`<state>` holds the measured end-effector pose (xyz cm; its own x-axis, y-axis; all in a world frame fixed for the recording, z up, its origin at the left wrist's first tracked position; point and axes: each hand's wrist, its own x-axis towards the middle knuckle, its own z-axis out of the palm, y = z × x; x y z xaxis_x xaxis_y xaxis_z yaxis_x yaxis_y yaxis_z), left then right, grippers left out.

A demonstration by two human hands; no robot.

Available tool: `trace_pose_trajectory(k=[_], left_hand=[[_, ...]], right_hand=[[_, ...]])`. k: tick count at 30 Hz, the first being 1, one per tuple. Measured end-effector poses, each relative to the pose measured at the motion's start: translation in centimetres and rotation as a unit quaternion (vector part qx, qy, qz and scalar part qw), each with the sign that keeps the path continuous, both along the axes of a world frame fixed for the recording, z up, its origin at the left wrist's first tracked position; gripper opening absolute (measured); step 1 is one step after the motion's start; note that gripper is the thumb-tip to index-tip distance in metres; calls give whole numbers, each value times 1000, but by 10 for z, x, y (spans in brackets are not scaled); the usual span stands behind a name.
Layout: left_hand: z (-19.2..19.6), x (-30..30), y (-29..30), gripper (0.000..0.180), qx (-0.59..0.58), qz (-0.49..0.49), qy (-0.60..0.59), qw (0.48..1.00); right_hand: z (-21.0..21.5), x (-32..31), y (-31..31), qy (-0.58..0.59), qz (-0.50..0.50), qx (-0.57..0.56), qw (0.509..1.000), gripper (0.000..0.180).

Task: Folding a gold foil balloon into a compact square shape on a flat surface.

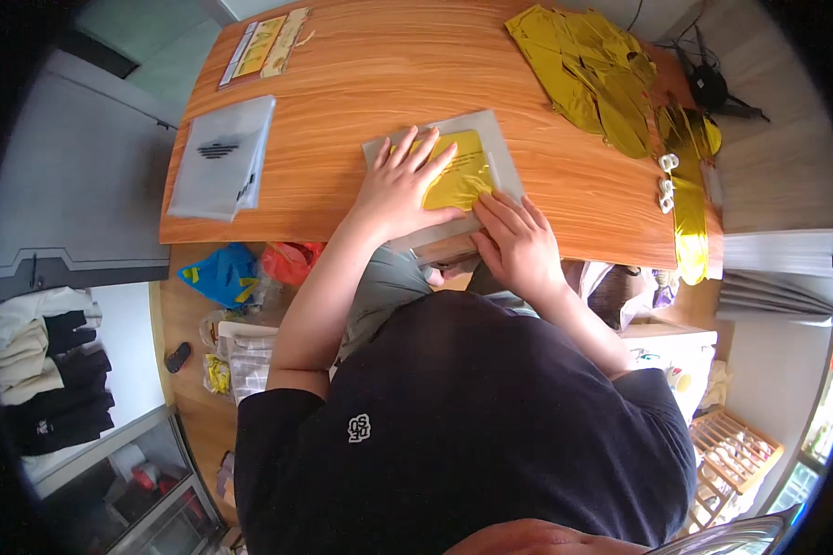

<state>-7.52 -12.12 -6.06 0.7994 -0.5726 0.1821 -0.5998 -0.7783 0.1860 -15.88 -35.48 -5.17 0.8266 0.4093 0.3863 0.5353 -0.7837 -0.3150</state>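
A flat yellow foil packet (pixel 467 176) lies in or on a clear plastic bag (pixel 504 153) near the front edge of the table. Whether the packet is inside the bag or on top, I cannot tell. My left hand (pixel 401 192) rests flat across the packet's left part, fingers spread. At the lower right corner, my right hand (pixel 520 239) lays its stretched fingers on the bag and the packet's edge. Both hands cover parts of the packet, and neither grips anything visible.
A stack of clear plastic bags (pixel 220 162) lies to the left, below a printed card (pixel 264 48). Crumpled gold foil pieces (pixel 592 79) spread over the far right. A foil strip (pixel 690 217) hangs past the edge beside small white items (pixel 666 194). A black device (pixel 708 88) stands behind.
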Motion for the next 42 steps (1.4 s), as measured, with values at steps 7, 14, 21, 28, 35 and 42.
trace_pose_trajectory(k=[7,14,21,28,35,42], left_hand=[[-8,29,37,74,-640,23,332,692],[5,-66,92,54,-596,102,328,726],[-21,-122,56,54,-395,257,415,778],[-37,-129,40,49,-509,201,466,695],[-41,-137,31,50,-491,233,405,735],[-36,-135,25,51,-471,233,405,748]], right_hand=[[9,9,-2,25,20,44,999,28],[25,29,6,15,12,44,999,9],[28,16,45,-3,191,59,980,16],[8,7,66,9,230,17,973,15],[2,-1,63,-24,240,-7,971,16],[-8,-6,51,-79,268,-33,959,19]])
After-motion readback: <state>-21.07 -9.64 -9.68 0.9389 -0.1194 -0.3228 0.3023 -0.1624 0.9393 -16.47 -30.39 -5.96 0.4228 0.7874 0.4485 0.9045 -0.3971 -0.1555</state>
